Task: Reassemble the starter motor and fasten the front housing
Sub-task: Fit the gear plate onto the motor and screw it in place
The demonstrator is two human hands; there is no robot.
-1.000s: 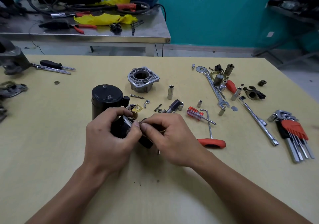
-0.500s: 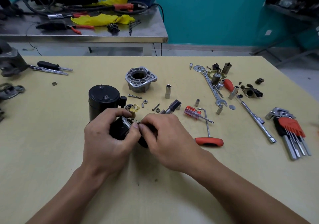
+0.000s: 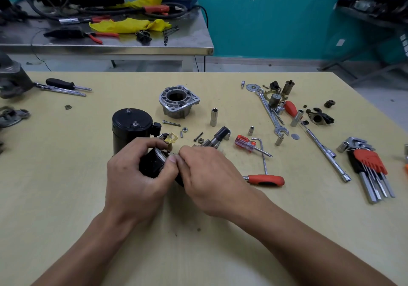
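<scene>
Black motor section (image 3: pixel 152 164) sits mid-front of counter (image 3: pixel 66 197), held between both our hands. Left hand (image 3: pixel 134 175) wraps its left side, thumb on rim. Right hand (image 3: pixel 209 175) curls over other end, fingertips at rim; can't tell if small piece is pinched there. Upright black motor can (image 3: pixel 131 129) just behind. Front housing (image 3: pixel 178 101) further back, not fitted; bolt (image 3: pixel 171 123) and nuts (image 3: pixel 185 129) loose between. We judge: seating internals. Next needs square alignment before housing goes on.
</scene>
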